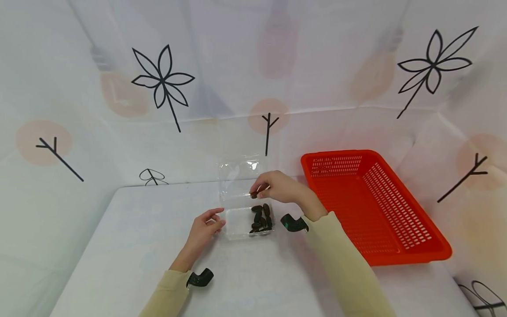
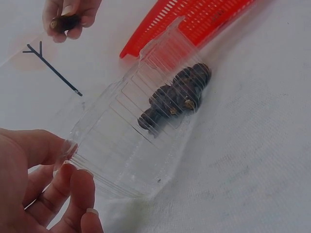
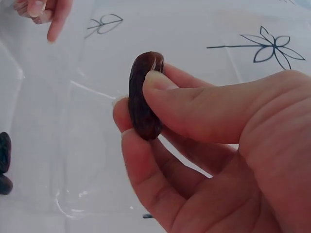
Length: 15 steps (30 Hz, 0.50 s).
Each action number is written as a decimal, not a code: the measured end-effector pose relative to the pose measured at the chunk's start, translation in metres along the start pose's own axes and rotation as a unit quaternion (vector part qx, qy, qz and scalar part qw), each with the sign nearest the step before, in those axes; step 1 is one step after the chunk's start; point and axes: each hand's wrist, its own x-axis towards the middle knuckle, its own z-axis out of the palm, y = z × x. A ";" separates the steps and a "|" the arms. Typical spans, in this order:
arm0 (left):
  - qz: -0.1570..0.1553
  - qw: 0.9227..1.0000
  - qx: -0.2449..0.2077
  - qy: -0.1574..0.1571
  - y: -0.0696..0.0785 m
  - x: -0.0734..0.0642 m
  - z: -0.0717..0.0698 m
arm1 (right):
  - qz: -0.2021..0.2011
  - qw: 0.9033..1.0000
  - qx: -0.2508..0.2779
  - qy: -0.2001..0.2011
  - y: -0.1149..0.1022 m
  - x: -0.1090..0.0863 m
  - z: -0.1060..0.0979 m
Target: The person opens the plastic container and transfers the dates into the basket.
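Between thumb and fingers, my right hand [image 1: 282, 186] pinches a dark brown date [image 3: 146, 94], held above the back part of a hinged clear plastic box [image 1: 237, 222]. The box stands on the table with its lid [image 1: 237, 174] raised at the back. Several more dates [image 1: 261, 218] lie together in its right half; in the left wrist view they show through the ribbed wall. At the box's left edge, my left hand [image 1: 203, 226] grips the rim, with its fingertips [image 2: 68, 167] against the plastic.
A red slotted plastic basket [image 1: 380, 211] stands to the right, close to my right forearm. Behind the white-covered table [image 1: 130, 246] hangs a pale cloth [image 1: 222, 88] printed with leaves and twigs. A black wrist mount [image 1: 200, 278] sits on each sleeve.
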 end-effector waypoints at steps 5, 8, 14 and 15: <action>0.007 1.000 0.003 -0.009 0.023 -0.015 0.001 | 0.015 1.000 -0.015 0.007 0.003 -0.009 -0.010; 0.009 1.000 0.007 -0.013 0.034 -0.021 0.001 | 0.022 1.000 -0.010 0.013 0.006 -0.015 -0.016; 0.005 1.000 0.006 -0.008 0.037 -0.024 0.002 | 0.050 0.998 -0.005 0.038 0.016 -0.033 -0.031; 0.004 1.000 0.005 -0.008 0.037 -0.024 0.002 | 0.060 0.997 -0.008 0.043 0.018 -0.036 -0.034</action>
